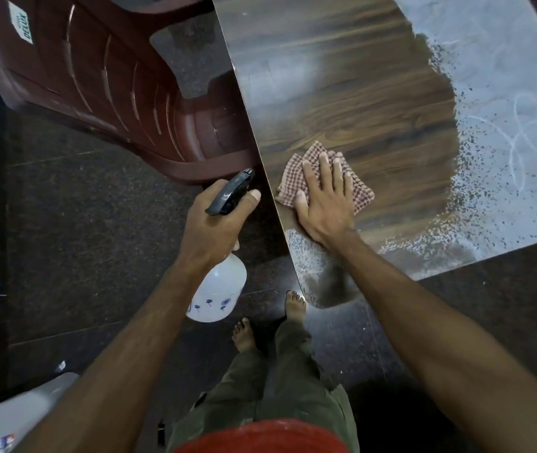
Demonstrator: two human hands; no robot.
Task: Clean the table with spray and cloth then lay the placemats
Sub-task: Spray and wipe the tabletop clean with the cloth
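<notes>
My right hand (pixel 324 197) lies flat, fingers straight, pressing a folded red-and-white checked cloth (pixel 299 161) onto the dark wood-grain table (pixel 342 86) near its left edge. My left hand (pixel 218 227) grips the neck of a white spray bottle (pixel 218 289) with a black trigger head (pixel 231 191), held off the table's left edge above the floor. A wiped dark patch surrounds the cloth; pale speckled spray film (pixel 495 103) covers the table's right part and near corner. No placemats are in view.
A brown plastic chair (pixel 97 76) stands left of the table, close to its edge. The floor (pixel 80 240) is dark stone. My bare feet (pixel 294 305) stand at the table's near corner. A white object (pixel 15 416) sits at the bottom left.
</notes>
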